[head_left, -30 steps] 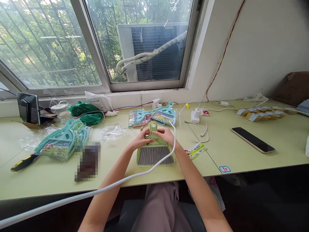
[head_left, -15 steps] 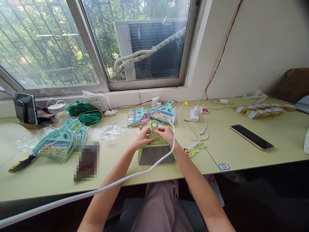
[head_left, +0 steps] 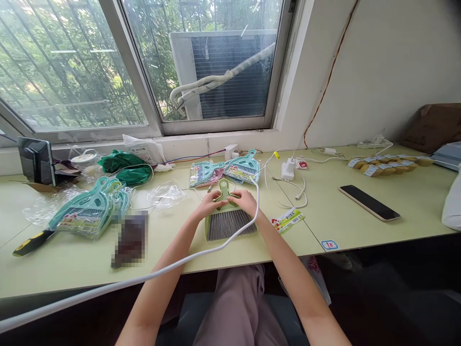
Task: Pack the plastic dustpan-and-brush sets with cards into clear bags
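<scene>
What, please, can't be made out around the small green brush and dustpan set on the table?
Head view only:
- Dark flat object left of the set: blurred out.
- Small green brush and dustpan set: its handle is under the left hand and right hand, grip unclear.
- Printed paper label: text too small.
- White cable: cut off by the left edge.

Both forearms are bare to past the elbows, no sleeves showing. The left hand (head_left: 208,205) and right hand (head_left: 247,202) carry no gloves, rings or watch. Loose dusty-pink trousers (head_left: 239,307) cover the lap.
</scene>
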A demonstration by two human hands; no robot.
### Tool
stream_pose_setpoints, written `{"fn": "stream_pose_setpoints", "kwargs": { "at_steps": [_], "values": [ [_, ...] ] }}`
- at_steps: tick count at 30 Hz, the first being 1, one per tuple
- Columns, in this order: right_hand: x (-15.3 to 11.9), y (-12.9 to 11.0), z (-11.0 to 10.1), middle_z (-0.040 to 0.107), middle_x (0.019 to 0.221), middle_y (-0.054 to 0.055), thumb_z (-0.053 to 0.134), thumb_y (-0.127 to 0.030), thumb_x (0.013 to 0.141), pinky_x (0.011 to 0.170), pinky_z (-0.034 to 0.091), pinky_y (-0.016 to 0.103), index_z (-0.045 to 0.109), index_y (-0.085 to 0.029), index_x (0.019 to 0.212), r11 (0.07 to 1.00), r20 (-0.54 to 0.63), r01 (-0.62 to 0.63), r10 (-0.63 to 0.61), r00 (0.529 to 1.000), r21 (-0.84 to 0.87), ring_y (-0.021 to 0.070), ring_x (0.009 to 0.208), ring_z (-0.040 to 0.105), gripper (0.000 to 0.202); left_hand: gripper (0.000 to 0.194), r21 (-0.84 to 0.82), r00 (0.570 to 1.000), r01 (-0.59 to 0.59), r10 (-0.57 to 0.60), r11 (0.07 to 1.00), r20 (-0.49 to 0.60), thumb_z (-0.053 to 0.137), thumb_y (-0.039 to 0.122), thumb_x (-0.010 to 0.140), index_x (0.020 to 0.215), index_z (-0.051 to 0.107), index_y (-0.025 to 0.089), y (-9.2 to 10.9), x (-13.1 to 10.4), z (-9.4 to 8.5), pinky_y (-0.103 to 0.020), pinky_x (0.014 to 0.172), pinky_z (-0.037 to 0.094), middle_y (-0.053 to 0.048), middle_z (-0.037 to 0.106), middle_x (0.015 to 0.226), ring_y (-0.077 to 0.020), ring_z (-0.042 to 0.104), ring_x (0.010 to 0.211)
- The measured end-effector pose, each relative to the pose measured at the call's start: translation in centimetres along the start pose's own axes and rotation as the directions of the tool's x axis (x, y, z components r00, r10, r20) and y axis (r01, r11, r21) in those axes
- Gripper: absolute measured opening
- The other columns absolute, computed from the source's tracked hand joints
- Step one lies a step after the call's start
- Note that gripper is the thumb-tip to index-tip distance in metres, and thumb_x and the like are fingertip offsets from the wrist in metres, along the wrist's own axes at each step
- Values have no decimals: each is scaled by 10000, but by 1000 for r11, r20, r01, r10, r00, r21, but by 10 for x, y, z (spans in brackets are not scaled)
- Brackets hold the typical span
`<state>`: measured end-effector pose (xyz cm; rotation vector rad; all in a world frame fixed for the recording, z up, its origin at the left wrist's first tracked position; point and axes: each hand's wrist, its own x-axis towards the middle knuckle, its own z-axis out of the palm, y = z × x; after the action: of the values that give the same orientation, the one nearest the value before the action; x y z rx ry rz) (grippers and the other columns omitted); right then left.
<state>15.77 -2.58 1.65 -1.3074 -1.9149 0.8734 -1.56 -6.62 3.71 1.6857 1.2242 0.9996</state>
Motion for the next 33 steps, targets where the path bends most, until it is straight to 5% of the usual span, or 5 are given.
{"fn": "stream_pose_setpoints", "kwargs": {
  "at_steps": [8, 15, 22, 28, 33],
  "values": [
    [-27, 30, -56, 688, 1146, 40, 491, -377, 893, 858, 493, 343, 663, -294, 1128, 989, -217, 100, -122, 969, -111, 204, 980, 652, 303, 408, 49, 967, 199, -188, 979, -169, 708, 503, 612, 802, 572, 169, -10, 3, -4, -294, 676, 417, -45, 610, 824, -207, 573, 787],
    [-83, 80, -161, 678, 1091, 57, 677, -353, 716, 957, 394, 398, 689, -260, 1031, 893, 257, 96, 22, 966, -439, 261, 1073, 592, 329, 432, 132, 943, 249, -209, 959, -261, 731, 497, 566, 834, 616, 177, -38, 22, -10, -340, 798, 432, -103, 664, 973, -293, 587, 961],
    [-88, 90, -168, 682, 953, 56, 715, -304, 632, 888, 371, 385, 647, -237, 844, 813, 293, 33, 172, 940, -581, 266, 970, 599, 232, 376, 478, 976, 117, -12, 870, -217, 643, 551, 709, 810, 576, 195, -63, 23, -2, -355, 793, 413, -102, 632, 909, -300, 562, 954],
    [-96, 44, -156, 662, 796, 21, 622, -239, 689, 670, 377, 291, 561, -223, 728, 847, 276, 38, 131, 952, -531, 201, 762, 588, 74, 313, 704, 972, 113, 68, 702, -225, 530, 473, 847, 942, 588, 181, -35, 5, 2, -389, 875, 389, -133, 588, 1035, -297, 513, 1031],
    [-90, -39, -134, 671, 752, 9, 620, -320, 731, 629, 401, 266, 648, -214, 756, 961, 343, 137, -48, 938, -240, 176, 696, 586, 113, 352, 519, 955, 21, 136, 854, -262, 457, 500, 887, 940, 627, 196, 1, -5, -5, -350, 830, 414, -98, 598, 987, -250, 527, 968]
  ]
}}
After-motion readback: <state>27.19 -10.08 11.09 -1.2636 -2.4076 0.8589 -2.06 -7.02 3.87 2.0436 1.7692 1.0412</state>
